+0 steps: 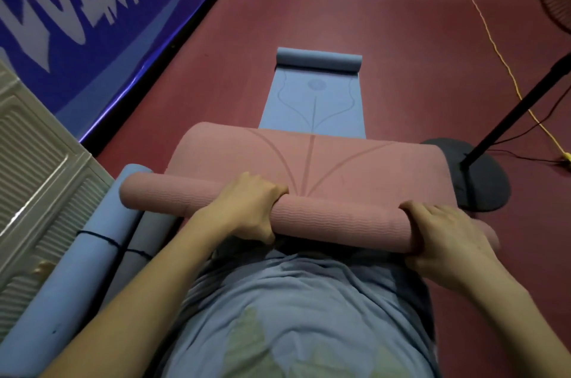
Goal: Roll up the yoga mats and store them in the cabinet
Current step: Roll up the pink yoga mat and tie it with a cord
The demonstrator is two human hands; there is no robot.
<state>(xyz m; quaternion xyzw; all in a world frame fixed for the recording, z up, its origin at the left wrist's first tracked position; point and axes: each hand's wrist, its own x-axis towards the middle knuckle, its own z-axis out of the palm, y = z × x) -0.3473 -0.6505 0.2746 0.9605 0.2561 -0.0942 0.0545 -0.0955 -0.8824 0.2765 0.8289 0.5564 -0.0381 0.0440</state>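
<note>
A pink yoga mat (340, 167) lies across my lap, its near end wound into a roll. My left hand (247, 207) grips the roll near its middle, fingers curled over the top. My right hand (445, 235) wraps around the roll's right end. Beyond the pink mat a blue yoga mat (315, 99) lies flat on the red floor, its far end curled into a small roll. Two rolled mats (92, 254), blue and grey, each tied with a dark cord, lie at my left. A beige ribbed cabinet panel (34, 173) stands at the far left.
A blue banner with white lettering (102, 6) runs along the left wall. A black fan stand (475, 173) with a slanted pole sits on the floor at the right. A yellow cord (494, 49) trails across the red floor beside it.
</note>
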